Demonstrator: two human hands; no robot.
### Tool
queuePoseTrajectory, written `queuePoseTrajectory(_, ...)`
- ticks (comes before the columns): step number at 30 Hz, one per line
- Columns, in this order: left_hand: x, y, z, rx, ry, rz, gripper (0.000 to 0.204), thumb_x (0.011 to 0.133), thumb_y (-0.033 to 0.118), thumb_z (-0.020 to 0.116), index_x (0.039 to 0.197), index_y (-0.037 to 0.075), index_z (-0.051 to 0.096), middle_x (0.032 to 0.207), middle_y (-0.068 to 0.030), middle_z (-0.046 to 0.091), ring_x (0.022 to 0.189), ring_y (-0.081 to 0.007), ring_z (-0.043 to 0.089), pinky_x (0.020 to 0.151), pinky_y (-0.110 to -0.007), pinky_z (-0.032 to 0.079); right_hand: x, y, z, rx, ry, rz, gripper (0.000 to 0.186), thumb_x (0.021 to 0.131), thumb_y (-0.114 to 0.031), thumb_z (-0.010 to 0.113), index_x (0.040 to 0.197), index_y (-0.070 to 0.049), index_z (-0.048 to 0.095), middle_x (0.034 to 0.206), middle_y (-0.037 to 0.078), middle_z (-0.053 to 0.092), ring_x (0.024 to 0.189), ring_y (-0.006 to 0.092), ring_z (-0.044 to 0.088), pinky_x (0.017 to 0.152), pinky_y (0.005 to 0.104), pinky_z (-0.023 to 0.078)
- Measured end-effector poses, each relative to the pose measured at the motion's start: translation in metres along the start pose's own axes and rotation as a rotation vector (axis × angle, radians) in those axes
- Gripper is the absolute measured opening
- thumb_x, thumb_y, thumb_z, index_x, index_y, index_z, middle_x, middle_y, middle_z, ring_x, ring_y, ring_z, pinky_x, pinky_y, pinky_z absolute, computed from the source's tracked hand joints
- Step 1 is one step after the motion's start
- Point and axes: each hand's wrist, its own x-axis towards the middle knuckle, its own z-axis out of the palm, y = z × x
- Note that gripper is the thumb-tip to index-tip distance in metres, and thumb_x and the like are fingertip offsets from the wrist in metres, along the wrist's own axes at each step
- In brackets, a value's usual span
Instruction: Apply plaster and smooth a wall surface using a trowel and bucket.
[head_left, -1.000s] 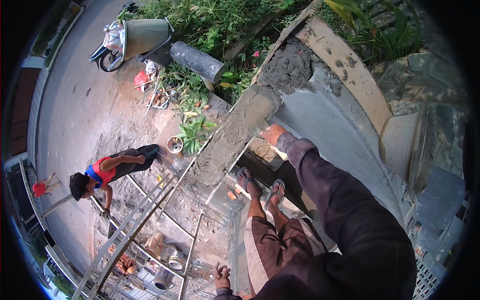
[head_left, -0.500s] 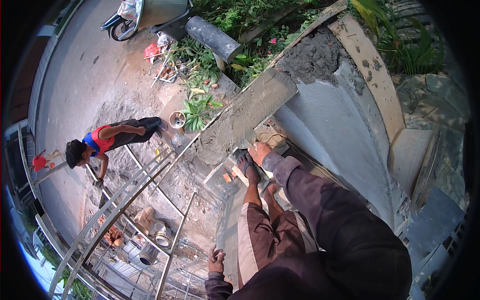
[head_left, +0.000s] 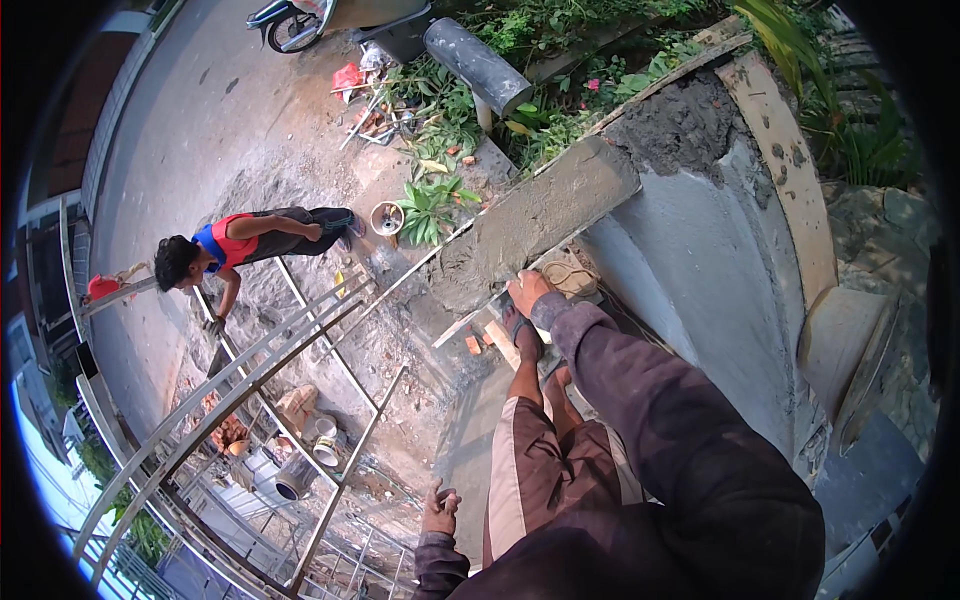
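My right hand (head_left: 528, 291) is closed at the near edge of a ledge of wet grey mortar (head_left: 545, 212). Whatever its fingers grip blends into the mortar and cannot be made out. Beside that hand lies a coil of tan cord (head_left: 568, 279). A thin board edge (head_left: 468, 322) runs along the lower end of the ledge, close to my sandalled foot. Lower down, my left hand (head_left: 438, 508) hangs with its fingers loosely curled and apart, holding nothing.
Scaffold bars (head_left: 300, 335) cross the left side. Beyond them a person (head_left: 245, 240) bends over a sand heap. A smooth grey sloping wall (head_left: 680, 250) stands right, with rough mortar (head_left: 675, 130) above. A white bucket (head_left: 387, 218) and brick pieces (head_left: 474, 345) lie below.
The view has swung, so most of the scene sits farther right. My right hand has slid slightly left along the ledge edge, away from the cord. My left hand stays low.
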Motion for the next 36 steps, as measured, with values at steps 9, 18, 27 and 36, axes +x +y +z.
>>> queuePoseTrajectory(9, 0.004, 0.002, 0.001, -0.092, -0.014, 0.047, 0.058, 0.077, 0.026, 0.06, 0.123, 0.01, 0.03, 0.095, -0.0119, 0.051, 0.075, -0.0172, 0.056, 0.057, -0.023, 0.044, 0.002, 0.015, -0.024, -0.399, 0.139, -0.157, 0.026, 0.077, -0.028, 0.047, 0.089, -0.005, 0.052, 0.084, 0.017, 0.057, 0.077, 0.0346, 0.057, 0.067, 0.0458, 0.043)
queuePoseTrajectory(18, 0.0, -0.007, 0.01, -0.049, -0.077, 0.052, 0.047, 0.078, 0.013, 0.056, 0.12, 0.008, 0.036, 0.09, -0.0092, 0.051, 0.072, -0.0143, 0.055, 0.062, -0.022, 0.044, 0.055, 0.071, -0.172, -0.189, 0.256, 0.327, 0.037, 0.077, -0.032, 0.05, 0.097, -0.001, 0.054, 0.095, 0.024, 0.054, 0.095, 0.0352, 0.051, 0.08, 0.0422, 0.041)
queuePoseTrajectory(27, 0.004, 0.0, 0.023, -0.085, -0.046, 0.055, 0.045, 0.076, 0.006, 0.056, 0.119, 0.008, 0.04, 0.092, -0.0096, 0.051, 0.075, -0.0168, 0.055, 0.068, -0.026, 0.045, 0.05, 0.133, -0.129, 0.233, 0.535, 0.375, 0.035, 0.077, -0.028, 0.052, 0.087, 0.006, 0.055, 0.074, 0.019, 0.058, 0.06, 0.0288, 0.059, 0.05, 0.0365, 0.048)
queuePoseTrajectory(36, -0.005, -0.022, 0.02, -0.072, -0.019, 0.053, 0.046, 0.075, 0.007, 0.054, 0.118, 0.008, 0.039, 0.092, -0.0105, 0.053, 0.07, -0.0158, 0.056, 0.059, -0.023, 0.044, 0.009, 0.089, -0.097, 0.495, 0.327, 0.201, 0.033, 0.078, -0.028, 0.05, 0.071, 0.004, 0.051, 0.056, 0.013, 0.054, 0.041, 0.0216, 0.054, 0.039, 0.0336, 0.043)
